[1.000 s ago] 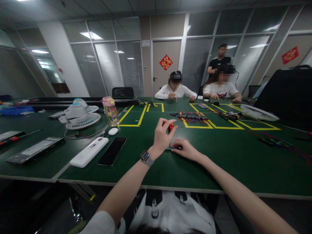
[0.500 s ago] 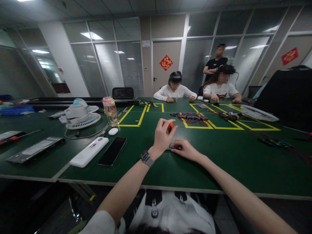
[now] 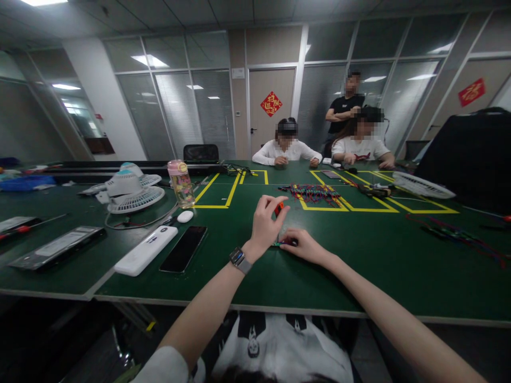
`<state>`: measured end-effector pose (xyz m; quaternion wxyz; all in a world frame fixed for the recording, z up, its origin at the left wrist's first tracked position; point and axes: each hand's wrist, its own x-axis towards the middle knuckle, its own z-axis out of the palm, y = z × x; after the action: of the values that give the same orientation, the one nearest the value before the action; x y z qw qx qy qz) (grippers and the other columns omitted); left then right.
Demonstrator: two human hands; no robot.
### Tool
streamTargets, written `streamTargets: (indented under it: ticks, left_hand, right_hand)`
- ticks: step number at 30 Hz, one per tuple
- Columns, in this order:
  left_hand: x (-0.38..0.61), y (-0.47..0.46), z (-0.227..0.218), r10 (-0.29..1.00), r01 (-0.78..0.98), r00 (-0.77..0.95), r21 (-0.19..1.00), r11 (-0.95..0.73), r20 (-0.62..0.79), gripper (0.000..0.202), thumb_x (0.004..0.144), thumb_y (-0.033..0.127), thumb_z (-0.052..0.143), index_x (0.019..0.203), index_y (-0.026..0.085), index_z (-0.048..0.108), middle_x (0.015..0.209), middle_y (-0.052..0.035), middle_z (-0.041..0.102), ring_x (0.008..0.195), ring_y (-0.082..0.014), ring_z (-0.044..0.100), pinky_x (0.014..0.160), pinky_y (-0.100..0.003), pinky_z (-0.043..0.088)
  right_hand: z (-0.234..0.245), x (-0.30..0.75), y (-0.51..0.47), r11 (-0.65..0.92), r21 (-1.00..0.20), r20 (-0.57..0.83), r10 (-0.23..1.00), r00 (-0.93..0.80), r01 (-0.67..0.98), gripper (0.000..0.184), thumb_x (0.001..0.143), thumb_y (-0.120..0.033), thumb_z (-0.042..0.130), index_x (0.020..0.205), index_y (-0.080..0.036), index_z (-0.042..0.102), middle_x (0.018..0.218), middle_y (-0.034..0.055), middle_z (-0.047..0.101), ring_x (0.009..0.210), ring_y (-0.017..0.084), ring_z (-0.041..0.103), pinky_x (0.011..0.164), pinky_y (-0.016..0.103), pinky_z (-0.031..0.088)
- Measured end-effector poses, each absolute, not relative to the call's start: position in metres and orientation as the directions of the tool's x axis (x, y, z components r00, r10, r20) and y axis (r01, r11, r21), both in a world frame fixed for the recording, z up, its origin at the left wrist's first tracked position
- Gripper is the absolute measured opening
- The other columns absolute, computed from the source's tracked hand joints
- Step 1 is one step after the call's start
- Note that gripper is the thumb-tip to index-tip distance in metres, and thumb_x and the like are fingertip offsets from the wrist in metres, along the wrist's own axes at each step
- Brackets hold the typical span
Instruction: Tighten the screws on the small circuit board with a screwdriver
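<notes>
My left hand [image 3: 266, 221], with a watch [image 3: 238, 259] on the wrist, is closed around the orange-and-black handle of a small screwdriver [image 3: 279, 208]. The tool stands roughly upright, and its thin shaft runs down toward the table. Beneath it, a small green circuit board [image 3: 276, 244] shows only at its edge. My right hand [image 3: 301, 243] lies low on the table with its fingers pinched on the board, covering most of it. A dark part shows by the right fingers, too small to name. Where the tip touches is hard to make out.
Beyond my hands lies a pile of wired boards [image 3: 315, 194]; more wires [image 3: 459, 236] lie to the right. On the left are a phone [image 3: 183, 248], a white power bank [image 3: 146, 251], a bottle [image 3: 181, 186] and a fan [image 3: 136, 191]. Two people sit opposite; another stands behind.
Both my hands keep nearly the same pose, with the screwdriver handle turned slightly. The view has shifted a little. Across the table, the standing person has moved slightly left.
</notes>
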<state>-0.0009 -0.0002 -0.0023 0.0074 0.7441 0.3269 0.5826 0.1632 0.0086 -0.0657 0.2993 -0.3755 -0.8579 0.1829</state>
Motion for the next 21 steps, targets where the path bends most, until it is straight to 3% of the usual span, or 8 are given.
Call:
streamTargets:
  ticks: [6, 10, 15, 21]
  left_hand:
    - [-0.001, 0.001, 0.0, 0.53, 0.284, 0.146, 0.478, -0.831, 0.836, 0.034, 0.096, 0.02, 0.037, 0.125, 0.022, 0.055, 0.117, -0.007, 0.061, 0.108, -0.0172, 0.056, 0.096, -0.032, 0.044]
    - [-0.001, 0.008, -0.001, 0.62, 0.194, 0.046, 0.602, -0.775, 0.783, 0.029, 0.092, 0.022, 0.047, 0.117, 0.021, 0.061, 0.104, -0.0059, 0.064, 0.092, -0.015, 0.061, 0.082, -0.027, 0.049]
    - [-0.003, 0.009, 0.0, 0.651, 0.232, -0.041, 0.641, -0.732, 0.758, 0.019, 0.083, 0.024, 0.062, 0.101, 0.02, 0.068, 0.093, -0.0038, 0.058, 0.085, -0.0138, 0.058, 0.076, -0.024, 0.048]
    - [-0.002, 0.008, 0.0, 0.664, 0.164, 0.039, 0.65, -0.742, 0.747, 0.032, 0.096, 0.023, 0.039, 0.121, 0.022, 0.059, 0.112, -0.006, 0.062, 0.103, -0.0156, 0.058, 0.091, -0.029, 0.045]
  right_hand:
    - [-0.065, 0.163, 0.008, 0.663, -0.525, 0.384, 0.744, -0.547, 0.534, 0.009, 0.08, -0.022, 0.064, 0.084, -0.016, 0.069, 0.077, 0.0034, 0.06, 0.067, 0.015, 0.057, 0.061, 0.025, 0.045]
    - [-0.064, 0.163, 0.008, 0.66, -0.519, 0.379, 0.747, -0.547, 0.542, 0.009, 0.08, -0.022, 0.064, 0.084, -0.016, 0.07, 0.077, 0.0036, 0.06, 0.068, 0.015, 0.057, 0.062, 0.025, 0.045]
    - [-0.064, 0.163, 0.008, 0.653, -0.528, 0.37, 0.752, -0.546, 0.543, 0.01, 0.081, -0.022, 0.063, 0.084, -0.016, 0.07, 0.078, 0.0039, 0.061, 0.069, 0.015, 0.058, 0.063, 0.026, 0.045]
    - [-0.063, 0.163, 0.007, 0.658, -0.528, 0.378, 0.748, -0.545, 0.537, 0.01, 0.081, -0.023, 0.063, 0.085, -0.016, 0.069, 0.078, 0.0035, 0.061, 0.07, 0.016, 0.058, 0.065, 0.027, 0.046]
